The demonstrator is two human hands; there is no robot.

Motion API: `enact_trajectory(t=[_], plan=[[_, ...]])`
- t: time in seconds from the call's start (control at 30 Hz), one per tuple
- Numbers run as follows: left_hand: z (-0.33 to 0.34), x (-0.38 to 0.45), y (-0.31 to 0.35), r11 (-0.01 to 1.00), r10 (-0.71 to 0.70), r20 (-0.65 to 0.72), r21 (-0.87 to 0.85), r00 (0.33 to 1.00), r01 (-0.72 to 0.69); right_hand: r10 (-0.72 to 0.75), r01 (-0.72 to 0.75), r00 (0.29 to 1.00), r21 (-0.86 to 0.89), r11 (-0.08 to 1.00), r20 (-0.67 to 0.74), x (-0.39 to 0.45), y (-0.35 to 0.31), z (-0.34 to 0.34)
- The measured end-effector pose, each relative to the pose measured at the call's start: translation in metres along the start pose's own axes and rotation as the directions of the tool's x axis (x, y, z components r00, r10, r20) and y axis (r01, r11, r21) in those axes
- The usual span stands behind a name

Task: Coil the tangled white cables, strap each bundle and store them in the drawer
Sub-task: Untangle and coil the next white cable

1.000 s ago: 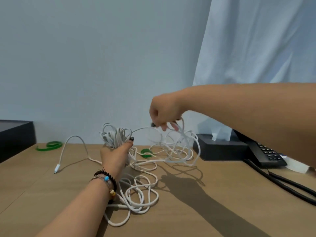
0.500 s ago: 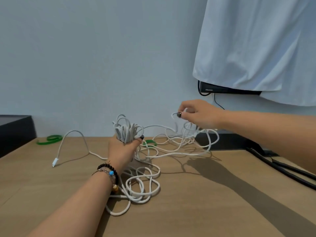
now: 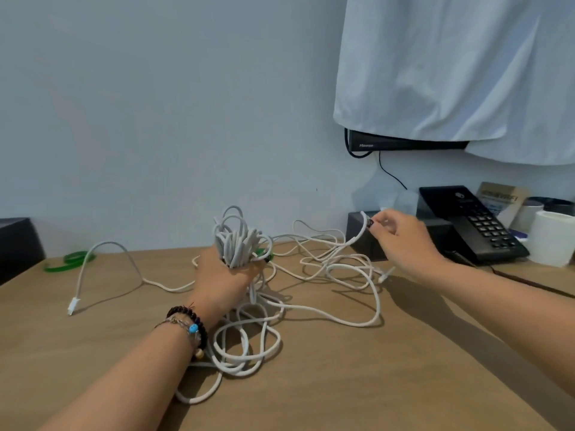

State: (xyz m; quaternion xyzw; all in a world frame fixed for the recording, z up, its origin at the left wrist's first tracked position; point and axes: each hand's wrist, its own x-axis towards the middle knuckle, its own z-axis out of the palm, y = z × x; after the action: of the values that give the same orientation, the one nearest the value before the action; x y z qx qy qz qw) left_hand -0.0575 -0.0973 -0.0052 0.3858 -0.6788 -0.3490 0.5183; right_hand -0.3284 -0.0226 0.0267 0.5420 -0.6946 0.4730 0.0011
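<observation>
White cables (image 3: 311,284) sprawled tangled across the desk's (image 3: 404,384) middle; the left hand (image 3: 222,279) gripped a coiled bundle (image 3: 238,241) upright, while the right hand (image 3: 404,241) pinched one strand near the far edge.

The left hand (image 3: 222,276) hides the lower part of the coiled cable bundle (image 3: 238,241) it grips, and its palm faces away. A green strap (image 3: 264,253) just behind that bundle shows only as slivers. The right hand (image 3: 401,241) covers where the pinched cable (image 3: 361,231) runs on. Behind it, a dark box (image 3: 357,231) is partly blocked. Farther right, the white cup (image 3: 550,241) is cut by the frame edge, and the card (image 3: 501,197) has unreadable print. A draped sheet (image 3: 451,66) conceals most of the screen (image 3: 404,144).
</observation>
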Motion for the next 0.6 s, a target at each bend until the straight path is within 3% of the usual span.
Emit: enact_trajectory(t=[0.13, 0.2, 0.23, 0.3, 0.33, 0.37, 0.53, 0.6], plan=[[0.001, -0.004, 0.004, 0.994, -0.056, -0.010, -0.097, 0.998, 0.054, -0.254, 0.251, 0.967, -0.079, 0.965, -0.034, -0.002, -0.039, -0.021], [-0.001, -0.003, 0.003, 0.955, -0.178, 0.014, -0.240, 0.984, 0.176, -0.216, 0.243, 0.954, -0.113, 0.963, 0.209, 0.000, -0.063, -0.028], [-0.003, -0.001, 0.002, 0.922, -0.237, 0.040, -0.307, 0.971, 0.238, -0.138, 0.195, 0.904, -0.102, 0.976, 0.403, -0.001, -0.074, -0.031], [-0.010, 0.001, 0.003, 0.877, -0.280, 0.087, -0.382, 0.956, 0.291, 0.024, 0.070, 0.691, -0.099, 0.993, 0.723, -0.001, -0.089, -0.034], [-0.012, 0.003, 0.004, 0.863, -0.274, 0.112, -0.409, 0.955, 0.295, 0.073, 0.036, 0.612, -0.120, 0.992, 0.787, -0.001, -0.094, -0.035], [-0.014, 0.004, 0.006, 0.848, -0.257, 0.144, -0.441, 0.956, 0.295, 0.098, 0.022, 0.591, -0.137, 0.990, 0.800, 0.000, -0.097, -0.033], [-0.019, 0.005, 0.011, 0.805, -0.127, 0.272, -0.533, 0.954, 0.259, 0.008, 0.084, 0.766, -0.113, 0.990, 0.643, -0.006, -0.104, 0.000], [-0.019, 0.004, 0.013, 0.778, -0.123, 0.300, -0.562, 0.946, 0.280, -0.119, 0.018, 0.765, 0.164, 0.986, 0.633, -0.016, -0.098, 0.021]])
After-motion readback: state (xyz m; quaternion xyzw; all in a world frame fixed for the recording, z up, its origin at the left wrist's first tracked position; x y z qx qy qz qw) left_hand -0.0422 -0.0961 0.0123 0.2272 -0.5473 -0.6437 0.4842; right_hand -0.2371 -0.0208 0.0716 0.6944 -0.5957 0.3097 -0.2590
